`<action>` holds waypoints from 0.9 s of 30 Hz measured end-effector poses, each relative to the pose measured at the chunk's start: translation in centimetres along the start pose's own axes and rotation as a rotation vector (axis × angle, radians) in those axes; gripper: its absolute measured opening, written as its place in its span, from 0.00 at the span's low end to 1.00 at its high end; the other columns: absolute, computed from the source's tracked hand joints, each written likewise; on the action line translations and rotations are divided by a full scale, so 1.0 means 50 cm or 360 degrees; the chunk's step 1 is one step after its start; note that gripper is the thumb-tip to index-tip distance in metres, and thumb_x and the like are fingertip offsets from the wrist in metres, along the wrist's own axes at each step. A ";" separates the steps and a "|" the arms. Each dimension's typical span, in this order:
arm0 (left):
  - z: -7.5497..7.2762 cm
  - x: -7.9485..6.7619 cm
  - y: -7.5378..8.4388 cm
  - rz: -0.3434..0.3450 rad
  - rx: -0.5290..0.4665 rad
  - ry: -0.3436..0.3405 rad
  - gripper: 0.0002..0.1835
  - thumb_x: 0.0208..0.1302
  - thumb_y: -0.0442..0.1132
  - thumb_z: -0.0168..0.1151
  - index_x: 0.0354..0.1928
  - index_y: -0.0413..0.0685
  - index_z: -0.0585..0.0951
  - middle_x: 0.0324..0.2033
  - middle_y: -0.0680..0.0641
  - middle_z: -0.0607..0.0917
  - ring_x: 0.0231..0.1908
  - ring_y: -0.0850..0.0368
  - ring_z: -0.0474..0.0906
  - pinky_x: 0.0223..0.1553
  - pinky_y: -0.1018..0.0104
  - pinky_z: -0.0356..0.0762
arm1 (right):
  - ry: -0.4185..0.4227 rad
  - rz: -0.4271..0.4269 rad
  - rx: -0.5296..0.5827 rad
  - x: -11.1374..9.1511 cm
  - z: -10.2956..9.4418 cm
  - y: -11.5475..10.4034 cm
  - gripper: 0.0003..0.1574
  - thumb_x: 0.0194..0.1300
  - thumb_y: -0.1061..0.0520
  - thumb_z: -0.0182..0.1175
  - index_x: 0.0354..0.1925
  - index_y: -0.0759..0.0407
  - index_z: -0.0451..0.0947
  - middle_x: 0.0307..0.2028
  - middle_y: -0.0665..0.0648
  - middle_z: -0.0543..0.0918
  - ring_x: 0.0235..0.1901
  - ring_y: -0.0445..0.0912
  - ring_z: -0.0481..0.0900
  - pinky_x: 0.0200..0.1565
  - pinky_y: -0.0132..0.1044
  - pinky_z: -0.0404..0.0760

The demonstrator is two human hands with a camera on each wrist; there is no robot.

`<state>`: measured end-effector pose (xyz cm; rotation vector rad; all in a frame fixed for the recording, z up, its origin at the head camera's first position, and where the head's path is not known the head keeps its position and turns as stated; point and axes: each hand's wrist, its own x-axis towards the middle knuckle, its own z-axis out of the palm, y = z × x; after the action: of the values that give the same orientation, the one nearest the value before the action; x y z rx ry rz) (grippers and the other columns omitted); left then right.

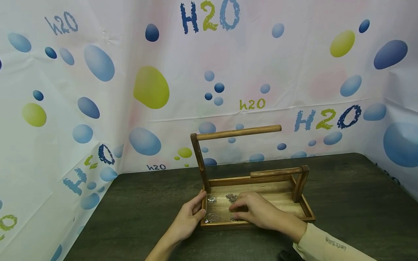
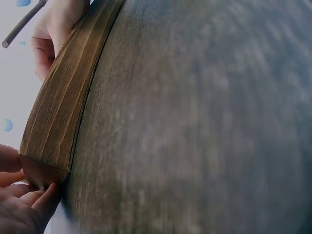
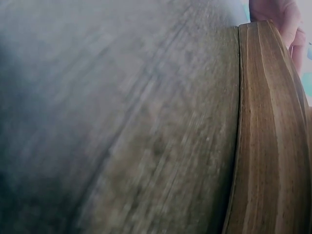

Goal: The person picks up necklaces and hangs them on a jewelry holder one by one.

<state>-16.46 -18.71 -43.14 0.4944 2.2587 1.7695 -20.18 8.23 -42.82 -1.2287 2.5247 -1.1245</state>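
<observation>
A wooden jewelry stand (image 1: 274, 188) with a shallow tray base and two upright posts with bars lies before me. My left hand (image 1: 187, 221) touches the tray's left end, its fingers along the outer wall; the left wrist view shows those fingers (image 2: 46, 197) at the corner. Over the tray's front half, my right hand (image 1: 258, 212) reaches down with bent fingers, thumb and forefinger apart. Right by its thumb is a small metallic pile (image 1: 233, 219), partly hidden. Behind the fingertips sits a heap of chain-like jewelry (image 1: 231, 198). Silvery pieces (image 1: 212, 199) and thin rings or loops (image 1: 210, 217) lie at the left.
The stand rests on a dark wood-grain table (image 1: 140, 210). A taller bar (image 1: 241, 132) rises at the left, and a lower bar (image 1: 277, 172) at the right. A printed white curtain (image 1: 183, 54) hangs behind. Something black (image 1: 285, 256) shows at the bottom edge.
</observation>
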 end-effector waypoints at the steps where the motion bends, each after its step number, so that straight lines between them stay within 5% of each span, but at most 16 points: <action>1: 0.000 0.000 0.000 0.0004 0.0000 0.0000 0.31 0.74 0.22 0.45 0.75 0.27 0.52 0.76 0.29 0.43 0.74 0.35 0.44 0.67 0.58 0.61 | -0.0004 0.0000 -0.0001 0.001 0.000 0.001 0.13 0.64 0.55 0.70 0.48 0.52 0.88 0.41 0.43 0.85 0.39 0.35 0.80 0.40 0.33 0.82; 27: 0.001 -0.001 -0.006 -0.0019 0.0000 0.0017 0.31 0.75 0.24 0.46 0.76 0.29 0.52 0.77 0.31 0.43 0.75 0.37 0.43 0.67 0.63 0.62 | -0.0219 -0.0045 0.0124 0.031 -0.002 0.008 0.07 0.61 0.60 0.72 0.36 0.47 0.91 0.33 0.39 0.80 0.33 0.34 0.76 0.36 0.29 0.80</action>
<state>-16.46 -18.74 -43.44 0.4718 2.2638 1.7707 -21.51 7.35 -42.70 -1.2790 2.3480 -1.0929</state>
